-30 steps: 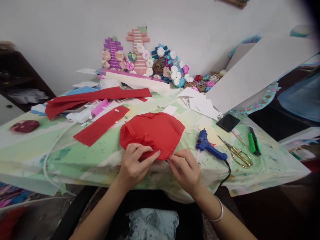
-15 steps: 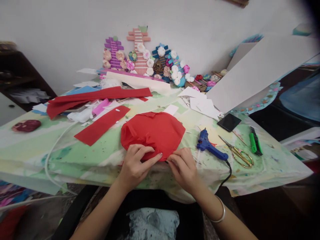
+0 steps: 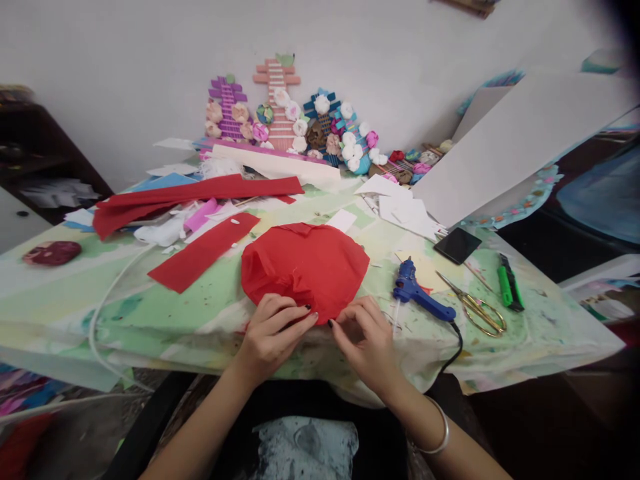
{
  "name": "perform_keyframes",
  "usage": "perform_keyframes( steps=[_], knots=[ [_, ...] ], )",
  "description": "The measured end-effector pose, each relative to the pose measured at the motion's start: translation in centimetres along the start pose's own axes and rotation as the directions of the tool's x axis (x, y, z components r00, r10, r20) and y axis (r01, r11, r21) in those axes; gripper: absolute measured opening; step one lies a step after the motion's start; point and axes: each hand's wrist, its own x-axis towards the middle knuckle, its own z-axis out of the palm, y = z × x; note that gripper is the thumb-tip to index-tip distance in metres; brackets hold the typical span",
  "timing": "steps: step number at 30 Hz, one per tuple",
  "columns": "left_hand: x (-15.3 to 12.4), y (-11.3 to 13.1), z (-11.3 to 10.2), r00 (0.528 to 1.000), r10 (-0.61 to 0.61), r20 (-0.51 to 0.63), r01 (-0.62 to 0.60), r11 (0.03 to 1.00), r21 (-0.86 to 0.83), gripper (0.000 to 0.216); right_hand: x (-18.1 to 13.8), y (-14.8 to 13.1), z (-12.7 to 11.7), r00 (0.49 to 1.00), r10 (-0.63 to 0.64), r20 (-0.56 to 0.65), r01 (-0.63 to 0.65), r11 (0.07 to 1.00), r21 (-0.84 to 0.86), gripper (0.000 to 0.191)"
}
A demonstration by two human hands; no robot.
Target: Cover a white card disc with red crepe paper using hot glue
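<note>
A rounded piece of red crepe paper (image 3: 320, 263), gathered into folds on its left and front, lies near the table's front edge. My left hand (image 3: 275, 333) grips its folded front edge, fingers bent over the paper. Just to the right, my right hand (image 3: 365, 340) has thumb and fingers closed at the paper's lower right edge. The fingertips of my two hands are close together but apart. A flat red strip (image 3: 205, 253) rests to the left of the paper. On the right are a blue glue gun (image 3: 420, 293) and gold-handled scissors (image 3: 477, 307).
A green box cutter (image 3: 509, 287) and a black phone (image 3: 457, 245) lie at the right. Folded red paper (image 3: 195, 197) and white scraps (image 3: 405, 210) are farther back. Stick-and-flower decorations (image 3: 280, 107) lean on the wall. A white cable (image 3: 97, 307) crosses the left side.
My right thumb and fingers have shifted slightly along the front edge of the red paper. My left fingers have drawn back a little, and the front folds have changed shape.
</note>
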Motion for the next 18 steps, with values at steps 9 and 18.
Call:
perform_keyframes(
  steps=[9, 18],
  knots=[
    [0.0, 0.4, 0.3, 0.999, -0.028, -0.045, 0.031, 0.998, 0.058, 0.029, -0.3, -0.7, 1.1, 0.98, 0.171, -0.1, -0.163, 0.983, 0.085, 0.019],
    [0.6, 0.7, 0.7, 0.979, -0.091, -0.183, 0.115, 0.985, 0.125, 0.032, 0.6, -1.8, 2.6, 0.825, 0.55, 0.13, -0.503, 0.611, 0.611, 0.022]
  ],
)
